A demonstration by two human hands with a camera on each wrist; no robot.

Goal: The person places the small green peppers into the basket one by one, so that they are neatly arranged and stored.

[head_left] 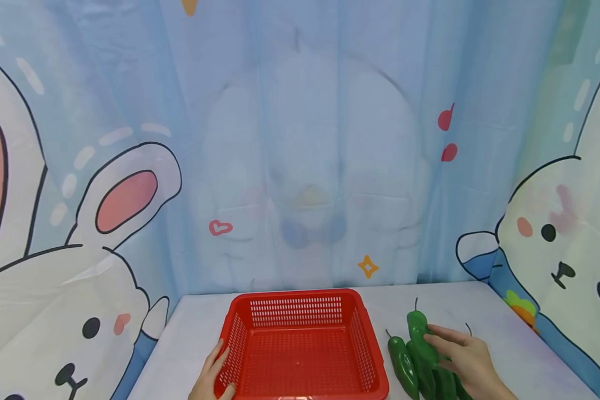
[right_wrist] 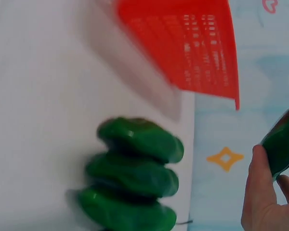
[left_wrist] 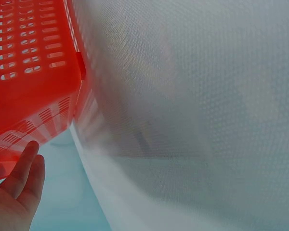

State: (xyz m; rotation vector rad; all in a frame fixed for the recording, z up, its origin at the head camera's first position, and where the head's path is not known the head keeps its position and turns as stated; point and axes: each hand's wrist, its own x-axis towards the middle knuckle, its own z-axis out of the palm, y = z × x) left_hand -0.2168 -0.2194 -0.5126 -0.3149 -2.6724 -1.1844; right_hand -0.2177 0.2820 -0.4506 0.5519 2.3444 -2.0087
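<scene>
A red plastic basket point(head_left: 302, 293) with slotted walls stands at the middle of the white table. My left hand point(head_left: 211, 373) is at its left rim, fingers fairly straight along the side; in the left wrist view these fingers point(left_wrist: 31, 168) lie against or just beside the red wall. To the right of the basket, my right hand point(head_left: 467, 355) pinches a green chili pepper point(head_left: 416, 322) above other peppers. The right wrist view shows this held pepper point(right_wrist: 283, 144) between thumb and fingers, partly cut off by the frame edge.
Several more green peppers point(head_left: 402, 364) lie side by side on the table point(head_left: 520, 328), right of the basket, partly hidden by my right hand. Behind the table hangs a light blue curtain point(head_left: 310, 139) printed with cartoon rabbits.
</scene>
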